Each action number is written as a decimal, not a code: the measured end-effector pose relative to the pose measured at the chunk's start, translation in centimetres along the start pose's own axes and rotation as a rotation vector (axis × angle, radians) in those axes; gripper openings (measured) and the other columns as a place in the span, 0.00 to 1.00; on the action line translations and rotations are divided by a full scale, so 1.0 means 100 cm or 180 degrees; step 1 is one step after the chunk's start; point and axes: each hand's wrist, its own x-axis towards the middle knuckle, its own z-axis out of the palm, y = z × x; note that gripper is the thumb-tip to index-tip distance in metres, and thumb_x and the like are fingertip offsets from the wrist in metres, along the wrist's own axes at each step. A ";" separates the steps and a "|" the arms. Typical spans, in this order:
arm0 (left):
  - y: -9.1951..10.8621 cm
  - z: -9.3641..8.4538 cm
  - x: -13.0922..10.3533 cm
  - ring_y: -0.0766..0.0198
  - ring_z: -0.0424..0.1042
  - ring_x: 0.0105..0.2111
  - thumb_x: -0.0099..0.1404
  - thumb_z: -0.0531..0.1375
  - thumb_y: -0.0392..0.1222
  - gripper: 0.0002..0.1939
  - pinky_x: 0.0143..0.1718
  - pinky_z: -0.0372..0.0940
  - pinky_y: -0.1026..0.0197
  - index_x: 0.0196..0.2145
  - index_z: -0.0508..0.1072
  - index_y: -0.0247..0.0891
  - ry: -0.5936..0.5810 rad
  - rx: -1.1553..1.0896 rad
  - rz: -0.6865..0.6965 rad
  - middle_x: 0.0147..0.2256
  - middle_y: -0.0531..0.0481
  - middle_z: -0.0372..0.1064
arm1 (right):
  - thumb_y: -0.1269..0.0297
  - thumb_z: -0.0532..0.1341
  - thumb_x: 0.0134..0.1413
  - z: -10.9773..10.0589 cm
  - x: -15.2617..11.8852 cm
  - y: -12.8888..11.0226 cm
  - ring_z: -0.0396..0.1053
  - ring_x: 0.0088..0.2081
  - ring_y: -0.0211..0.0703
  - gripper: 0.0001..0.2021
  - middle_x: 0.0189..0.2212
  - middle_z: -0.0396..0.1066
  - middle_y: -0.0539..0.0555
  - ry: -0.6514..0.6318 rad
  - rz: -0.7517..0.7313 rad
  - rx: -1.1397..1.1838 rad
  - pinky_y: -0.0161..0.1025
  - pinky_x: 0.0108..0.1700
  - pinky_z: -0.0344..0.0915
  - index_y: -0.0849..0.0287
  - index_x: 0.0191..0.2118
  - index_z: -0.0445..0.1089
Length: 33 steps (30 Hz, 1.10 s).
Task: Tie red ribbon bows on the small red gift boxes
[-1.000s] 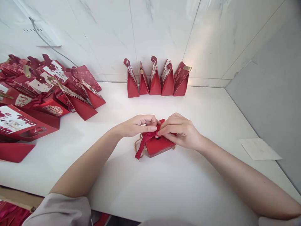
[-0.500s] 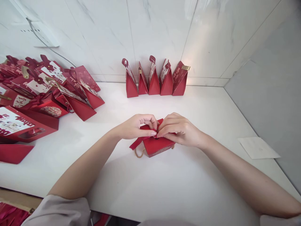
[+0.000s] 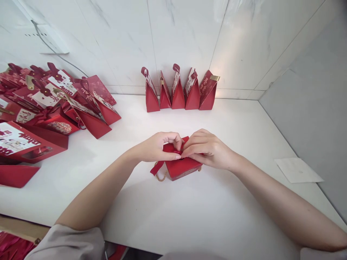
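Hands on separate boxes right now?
No, the left hand and right hand come together over the top of the same red gift box.

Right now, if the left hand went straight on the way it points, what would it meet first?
Probably the right hand, over the box; I can't tell if there's a gap.

bright, soft light; pale glare on tiled wall [image 3: 184,39].
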 end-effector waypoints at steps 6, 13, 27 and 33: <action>0.007 0.005 -0.004 0.65 0.68 0.35 0.53 0.57 0.30 0.10 0.36 0.65 0.62 0.34 0.68 0.39 0.0223 0.0521 -0.0041 0.35 0.53 0.69 | 0.69 0.60 0.61 -0.005 0.003 -0.008 0.68 0.39 0.42 0.03 0.36 0.74 0.51 -0.0163 0.0295 0.0187 0.44 0.47 0.60 0.55 0.39 0.71; 0.015 0.015 -0.006 0.69 0.66 0.30 0.53 0.56 0.28 0.09 0.60 0.54 0.48 0.30 0.65 0.39 0.0599 0.1396 0.0350 0.29 0.60 0.67 | 0.68 0.62 0.57 0.005 0.005 -0.019 0.66 0.35 0.40 0.05 0.32 0.69 0.49 0.0136 0.1285 0.0776 0.38 0.40 0.63 0.56 0.35 0.65; 0.000 0.057 -0.020 0.66 0.69 0.32 0.62 0.56 0.30 0.08 0.35 0.65 0.63 0.36 0.71 0.40 0.2103 0.2497 0.0475 0.33 0.53 0.72 | 0.74 0.60 0.54 0.018 0.004 -0.021 0.60 0.25 0.34 0.06 0.24 0.63 0.44 0.0381 0.1597 0.1006 0.34 0.31 0.59 0.56 0.32 0.64; 0.003 0.056 -0.020 0.68 0.66 0.28 0.61 0.56 0.30 0.06 0.30 0.63 0.65 0.33 0.66 0.39 0.2082 0.2281 0.0288 0.31 0.54 0.68 | 0.70 0.60 0.57 0.009 0.007 -0.026 0.65 0.28 0.36 0.03 0.28 0.69 0.46 0.0246 0.1447 0.1227 0.35 0.32 0.62 0.56 0.33 0.65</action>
